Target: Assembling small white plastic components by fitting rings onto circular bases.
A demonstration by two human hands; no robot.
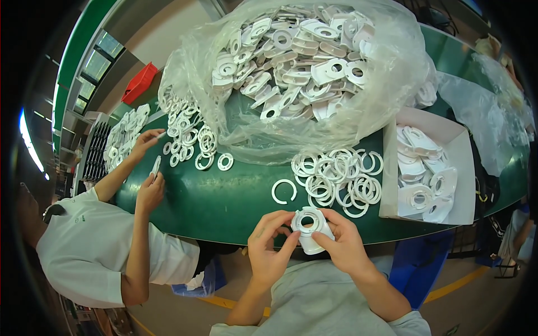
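A white plastic cover with a round hole is held up just off the table's near edge. My right hand grips it, the thumb lying across its face and the fingers along its far side. From the other side, my left hand pinches its left rim between thumb and fingertips. A raised white rim circles the hole; whether a loose ring sits there I cannot tell. Just beyond my hands lies a pile of white open rings, with one separate split ring to its left.
A large clear plastic bag full of white covers fills the back of the green table. At right stands a cardboard box of similar covers. On the left, a co-worker handles white parts beside more rings. A red bin stands farther back.
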